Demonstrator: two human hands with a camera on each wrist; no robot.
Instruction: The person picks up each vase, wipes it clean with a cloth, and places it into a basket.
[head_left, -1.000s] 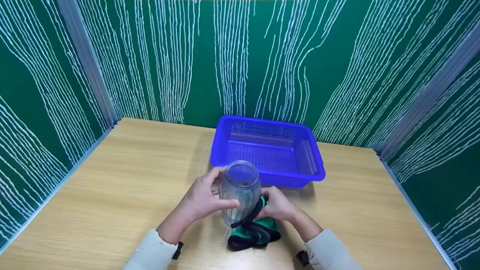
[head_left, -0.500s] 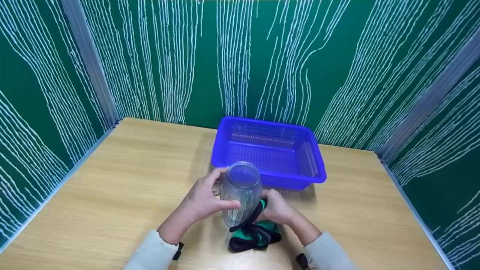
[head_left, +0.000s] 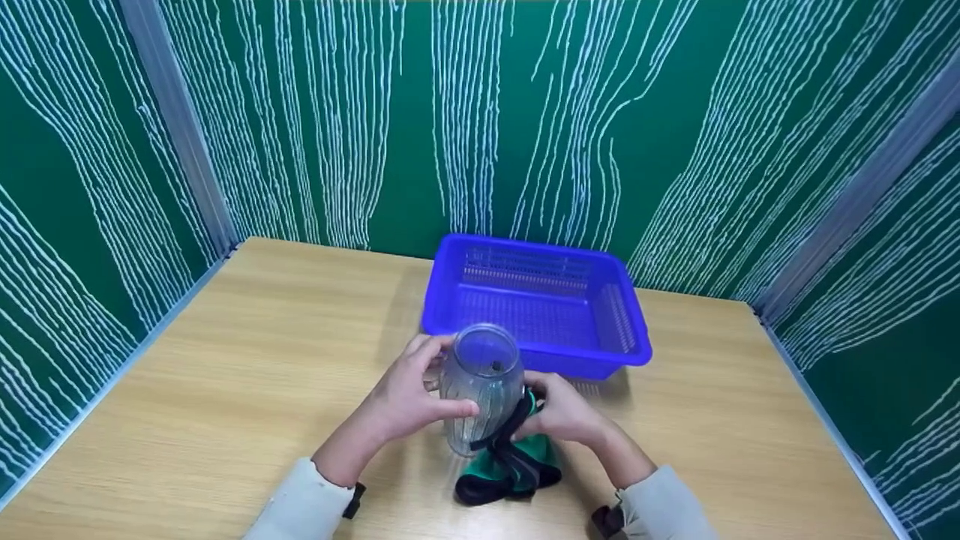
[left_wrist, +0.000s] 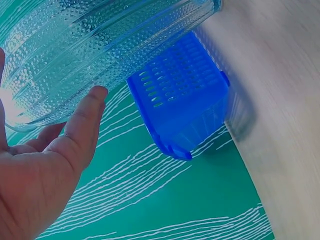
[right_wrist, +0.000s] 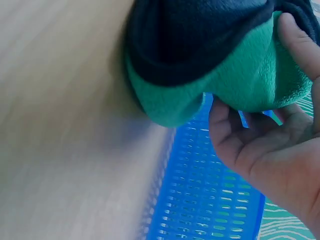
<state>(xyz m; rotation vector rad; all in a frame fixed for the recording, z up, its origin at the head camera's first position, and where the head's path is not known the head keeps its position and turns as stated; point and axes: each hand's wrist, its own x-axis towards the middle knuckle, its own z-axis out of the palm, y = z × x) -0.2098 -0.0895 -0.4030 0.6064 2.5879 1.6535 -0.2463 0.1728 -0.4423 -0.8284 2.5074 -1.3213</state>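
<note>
A ribbed clear glass jar is tilted, its round mouth facing up towards the head camera. My left hand grips it from the left, the thumb along the near side. In the left wrist view, small raised dots cover the jar. On the other side, my right hand pinches a green cloth with black edging against the jar's lower right side. The rest of the cloth hangs in folds down to the table. In the right wrist view, thumb and fingers hold the soft cloth between them.
Right behind the jar stands a blue perforated plastic basket, near the back wall. A wooden table lies under everything. Green walls with wavy white lines enclose it at the back and both sides.
My right hand has shifted slightly to the right, and the cloth's black edge on the jar has moved a little up and right. The left hand and jar stay nearly still.
</note>
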